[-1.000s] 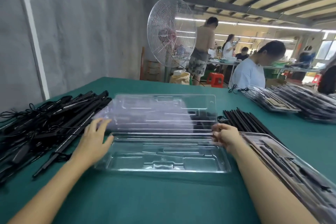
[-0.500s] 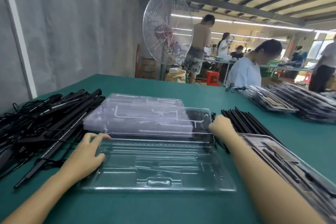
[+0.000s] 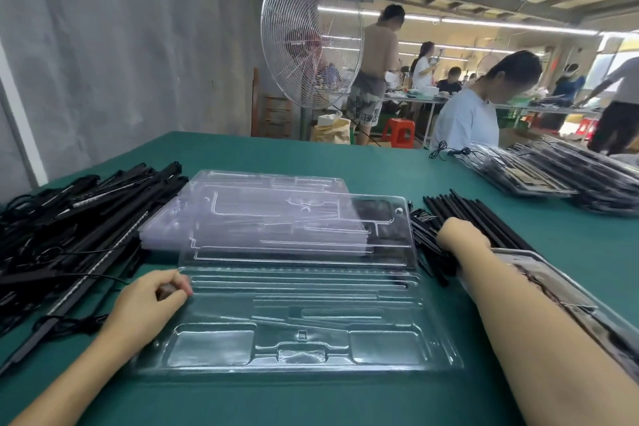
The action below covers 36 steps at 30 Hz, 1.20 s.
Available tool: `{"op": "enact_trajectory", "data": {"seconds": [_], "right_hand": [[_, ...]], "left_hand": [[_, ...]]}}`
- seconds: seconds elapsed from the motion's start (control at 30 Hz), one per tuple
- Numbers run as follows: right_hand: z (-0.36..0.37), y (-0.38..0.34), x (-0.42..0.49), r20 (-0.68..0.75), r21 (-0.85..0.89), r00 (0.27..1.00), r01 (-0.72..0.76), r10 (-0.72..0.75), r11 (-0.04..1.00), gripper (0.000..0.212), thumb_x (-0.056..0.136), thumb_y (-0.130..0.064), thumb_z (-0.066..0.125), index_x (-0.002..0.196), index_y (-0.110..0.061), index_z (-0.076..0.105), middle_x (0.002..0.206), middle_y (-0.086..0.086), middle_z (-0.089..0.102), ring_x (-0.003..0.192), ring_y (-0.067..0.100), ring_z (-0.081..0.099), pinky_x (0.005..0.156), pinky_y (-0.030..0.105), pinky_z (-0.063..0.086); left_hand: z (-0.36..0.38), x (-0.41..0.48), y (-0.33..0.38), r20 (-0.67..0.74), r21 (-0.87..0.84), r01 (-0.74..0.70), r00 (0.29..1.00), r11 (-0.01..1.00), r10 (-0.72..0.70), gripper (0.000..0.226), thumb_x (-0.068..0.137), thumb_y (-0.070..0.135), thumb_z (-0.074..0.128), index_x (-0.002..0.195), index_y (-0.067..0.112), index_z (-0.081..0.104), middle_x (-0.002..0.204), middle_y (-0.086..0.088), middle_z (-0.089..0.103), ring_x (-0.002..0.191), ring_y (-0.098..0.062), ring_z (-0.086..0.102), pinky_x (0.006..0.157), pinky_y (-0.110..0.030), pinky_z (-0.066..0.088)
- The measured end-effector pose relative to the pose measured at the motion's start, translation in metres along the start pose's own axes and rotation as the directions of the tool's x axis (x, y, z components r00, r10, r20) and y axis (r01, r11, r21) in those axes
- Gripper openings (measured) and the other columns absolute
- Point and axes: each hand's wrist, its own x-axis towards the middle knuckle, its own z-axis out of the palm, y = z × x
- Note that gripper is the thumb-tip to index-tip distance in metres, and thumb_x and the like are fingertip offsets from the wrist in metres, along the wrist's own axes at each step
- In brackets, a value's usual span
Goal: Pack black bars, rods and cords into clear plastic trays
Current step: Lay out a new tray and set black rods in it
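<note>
Right hand [image 3: 461,235] lay on the pile of black rods [image 3: 491,214] just right of the tray. Its fingers were turned away behind the knuckles, so I could not tell whether they grasped a rod or lay loose. Left hand [image 3: 152,301] sat at the left rim of the clear tray [image 3: 301,332], fingers curled, tips against the plastic. Whether they pinched the rim was not clear.

The tray lay open and unfilled on the green table [image 3: 345,156] between the two forearms. It was thin glossy moulded plastic with long narrow channels and two rectangular pockets near the front. Its hinged lid [image 3: 304,228] stood tilted up at the back and partly hid a stack of trays [image 3: 269,183] behind it.

On the left, a heap of black bars and cords [image 3: 69,228], matte and tangled, ran off the frame edge. A packed tray [image 3: 567,290] was mostly covered by the right forearm. Further packed trays [image 3: 553,173] were piled at far right, cut off by the frame. A wire-cage fan [image 3: 311,34] stood beyond the table.
</note>
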Motion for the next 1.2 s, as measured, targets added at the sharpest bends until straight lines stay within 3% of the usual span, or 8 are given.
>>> {"op": "enact_trajectory", "data": {"seconds": [0.23, 0.47, 0.6, 0.73, 0.83, 0.93, 1.1, 1.2], "right_hand": [[-0.012, 0.004, 0.012, 0.032, -0.093, 0.999, 0.016, -0.013, 0.996, 0.029, 0.092, -0.006, 0.04, 0.117, -0.003, 0.056, 0.125, 0.014, 0.054, 0.1, 0.029, 0.053, 0.078, 0.033, 0.039], [-0.014, 0.007, 0.013, 0.074, -0.135, 0.997, -0.018, 0.029, 0.991, 0.028, 0.093, -0.007, 0.038, 0.113, -0.006, 0.058, 0.127, 0.011, 0.054, 0.099, 0.027, 0.051, 0.083, 0.034, 0.037], [-0.015, 0.005, 0.009, 0.09, -0.177, 0.994, -0.045, 0.062, 0.983, 0.024, 0.094, -0.01, 0.036, 0.106, -0.008, 0.057, 0.127, 0.01, 0.054, 0.095, 0.026, 0.048, 0.083, 0.034, 0.036], [-0.016, 0.003, 0.006, 0.068, -0.278, 0.993, -0.078, 0.101, 0.958, 0.033, 0.095, -0.013, 0.036, 0.121, -0.01, 0.055, 0.129, 0.007, 0.053, 0.112, 0.025, 0.052, 0.09, 0.034, 0.04], [-0.016, -0.002, 0.003, 0.07, -0.389, 0.987, -0.105, 0.144, 0.915, 0.031, 0.094, -0.018, 0.038, 0.118, -0.014, 0.059, 0.108, 0.003, 0.057, 0.093, 0.02, 0.053, 0.071, 0.028, 0.041], [-0.013, -0.005, 0.004, 0.055, -0.456, 0.982, -0.135, 0.18, 0.88, 0.03, 0.093, -0.022, 0.039, 0.113, -0.018, 0.061, 0.099, -0.002, 0.057, 0.078, 0.016, 0.048, 0.055, 0.025, 0.031], [-0.004, -0.005, 0.012, -0.048, -0.39, 0.992, -0.129, 0.12, 0.912, 0.028, 0.089, -0.016, 0.043, 0.109, -0.014, 0.062, 0.097, 0.003, 0.057, 0.08, 0.02, 0.049, 0.067, 0.027, 0.033], [-0.008, -0.006, 0.017, -0.17, -0.285, 0.984, -0.108, 0.061, 0.953, 0.037, 0.089, -0.015, 0.047, 0.125, -0.009, 0.052, 0.112, 0.007, 0.059, 0.092, 0.026, 0.054, 0.076, 0.03, 0.035]], "left_hand": [[-0.001, 0.002, -0.005, 0.028, -0.002, 0.002, 1.0, 1.0, -0.002, 0.039, 0.074, -0.006, 0.067, 0.058, 0.029, 0.067, 0.086, 0.015, 0.067, 0.082, -0.009, 0.061, 0.072, -0.02, 0.04], [-0.001, 0.002, -0.005, 0.031, 0.064, -0.015, 0.999, 0.998, 0.013, 0.04, 0.074, -0.002, 0.069, 0.066, 0.037, 0.067, 0.079, 0.016, 0.067, 0.074, -0.009, 0.06, 0.066, -0.019, 0.04], [-0.002, 0.002, -0.005, 0.033, 0.089, -0.021, 0.999, 0.996, 0.018, 0.041, 0.074, -0.002, 0.07, 0.064, 0.038, 0.066, 0.078, 0.016, 0.067, 0.073, -0.012, 0.061, 0.059, -0.012, 0.036], [-0.003, 0.0, -0.003, 0.034, 0.079, -0.029, 0.999, 0.996, 0.026, 0.04, 0.074, -0.002, 0.069, 0.064, 0.036, 0.066, 0.072, 0.011, 0.067, 0.07, -0.014, 0.06, 0.062, -0.014, 0.038], [-0.004, -0.001, 0.0, 0.05, 0.081, -0.028, 0.998, 0.996, 0.024, 0.041, 0.074, -0.001, 0.069, 0.062, 0.038, 0.066, 0.073, 0.004, 0.068, 0.072, -0.018, 0.061, 0.068, -0.029, 0.043], [-0.005, -0.002, 0.001, 0.052, 0.073, -0.022, 0.998, 0.997, 0.018, 0.041, 0.074, 0.0, 0.069, 0.059, 0.038, 0.065, 0.073, 0.0, 0.067, 0.07, -0.02, 0.06, 0.067, -0.032, 0.043], [-0.005, -0.002, 0.002, 0.053, 0.074, -0.013, 0.999, 0.997, 0.009, 0.036, 0.075, 0.0, 0.069, 0.055, 0.03, 0.065, 0.075, 0.005, 0.067, 0.071, -0.018, 0.059, 0.068, -0.028, 0.042], [-0.005, -0.002, 0.002, 0.04, 0.069, -0.011, 0.999, 0.998, 0.008, 0.037, 0.075, 0.0, 0.069, 0.054, 0.031, 0.065, 0.074, 0.005, 0.066, 0.069, -0.017, 0.058, 0.066, -0.027, 0.042]]}}
